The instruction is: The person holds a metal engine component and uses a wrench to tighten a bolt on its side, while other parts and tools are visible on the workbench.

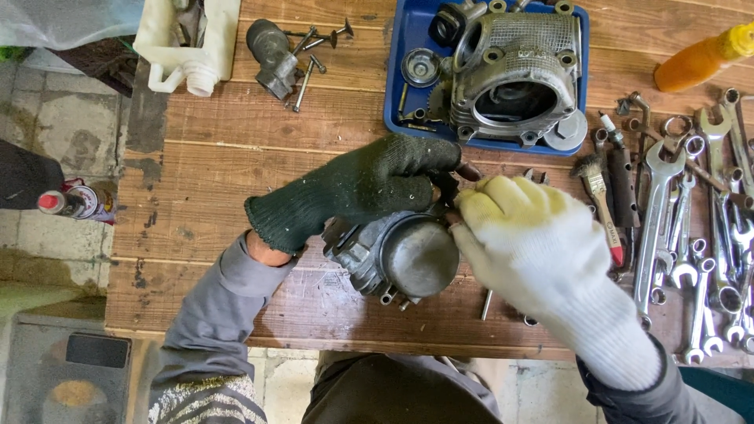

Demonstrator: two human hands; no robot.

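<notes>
A single camera, worn on the person's head, looks almost straight down from close above a wooden table (236,141). The person's own arms enter from the bottom edge, and both gloved hands sit near the middle of the frame. The table's far side lies at the top, where a blue tray (400,86) is cut off. Spanners (691,235) run off the right edge; concrete floor (55,118) shows left.

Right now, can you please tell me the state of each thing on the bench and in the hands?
Left hand: dark glove, grip closed on the metal part.
Right hand: white glove, fingers at the part's top.
Metal part: held above the bench.
Engine head: lying in the blue tray.
Wrenches: lying loose.
Orange bottle: lying down.
</notes>
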